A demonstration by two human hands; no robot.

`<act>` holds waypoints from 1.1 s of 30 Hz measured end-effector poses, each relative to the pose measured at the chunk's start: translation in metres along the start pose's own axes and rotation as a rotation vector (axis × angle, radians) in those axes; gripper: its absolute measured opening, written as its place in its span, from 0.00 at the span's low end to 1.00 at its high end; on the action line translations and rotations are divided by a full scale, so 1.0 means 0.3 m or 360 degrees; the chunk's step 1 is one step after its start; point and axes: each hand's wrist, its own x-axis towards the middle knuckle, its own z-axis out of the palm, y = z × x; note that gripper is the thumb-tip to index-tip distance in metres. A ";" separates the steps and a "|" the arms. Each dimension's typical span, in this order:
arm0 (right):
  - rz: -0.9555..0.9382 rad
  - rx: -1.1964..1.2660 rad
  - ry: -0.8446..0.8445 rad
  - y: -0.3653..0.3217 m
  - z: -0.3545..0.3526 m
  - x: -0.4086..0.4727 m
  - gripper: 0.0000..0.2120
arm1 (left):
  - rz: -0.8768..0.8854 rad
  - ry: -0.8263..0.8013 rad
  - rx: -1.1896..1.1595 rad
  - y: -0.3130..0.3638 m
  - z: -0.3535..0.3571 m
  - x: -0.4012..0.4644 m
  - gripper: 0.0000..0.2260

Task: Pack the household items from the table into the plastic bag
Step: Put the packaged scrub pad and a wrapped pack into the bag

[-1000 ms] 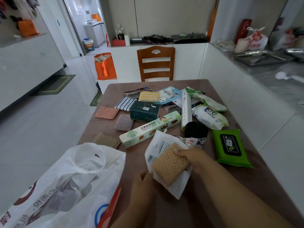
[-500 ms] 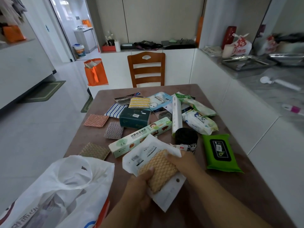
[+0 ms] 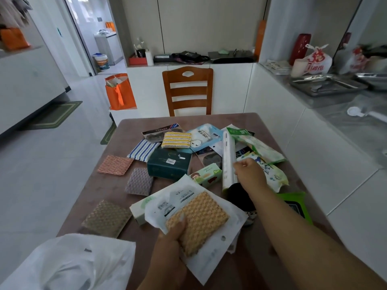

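A white plastic bag [image 3: 69,264] lies open at the table's near left corner. My left hand [image 3: 171,243] grips a yellow waffle cloth [image 3: 201,218] together with its white packet [image 3: 167,201], low over the table. My right hand [image 3: 250,172] is stretched forward, its fingers curled round the right edge of a long white box [image 3: 227,155] in the pile. A green-and-white carton [image 3: 206,176] lies partly under the packet.
On the brown table [image 3: 209,120] lie a dark green box [image 3: 167,164], orange [image 3: 115,165], grey [image 3: 139,181] and brown [image 3: 106,218] cloths, a green wipes pack [image 3: 295,204] and several packets. A wooden chair [image 3: 188,91] stands behind. A white counter wall runs along the right.
My right hand let go of the yellow cloth and reached forward to the long white box. My left hand took over the cloth and packet.
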 end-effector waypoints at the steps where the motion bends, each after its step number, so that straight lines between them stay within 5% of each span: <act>1: 0.0007 -0.0042 0.0000 -0.001 0.006 0.035 0.11 | 0.0016 -0.0015 -0.0012 -0.002 0.013 0.019 0.20; 9: 0.0030 -0.0489 0.0440 0.112 -0.050 0.335 0.16 | 0.0066 -0.0040 -0.0014 -0.042 0.107 0.166 0.15; 17: 0.0080 -0.0972 0.0345 0.210 -0.097 0.530 0.16 | -0.0097 -0.0016 -0.0020 -0.056 0.144 0.251 0.18; 22: -0.0263 -0.0650 0.0511 0.114 -0.152 0.461 0.10 | -0.0216 -0.0012 -0.0083 -0.053 0.159 0.262 0.19; 27: -0.0443 -0.0309 0.0110 -0.083 -0.191 0.156 0.05 | -0.0248 0.0004 -0.0094 -0.052 0.167 0.266 0.17; 33: -0.0568 -0.0661 -0.0663 -0.060 -0.068 -0.187 0.06 | -0.0256 -0.0119 -0.0323 -0.042 0.201 0.244 0.30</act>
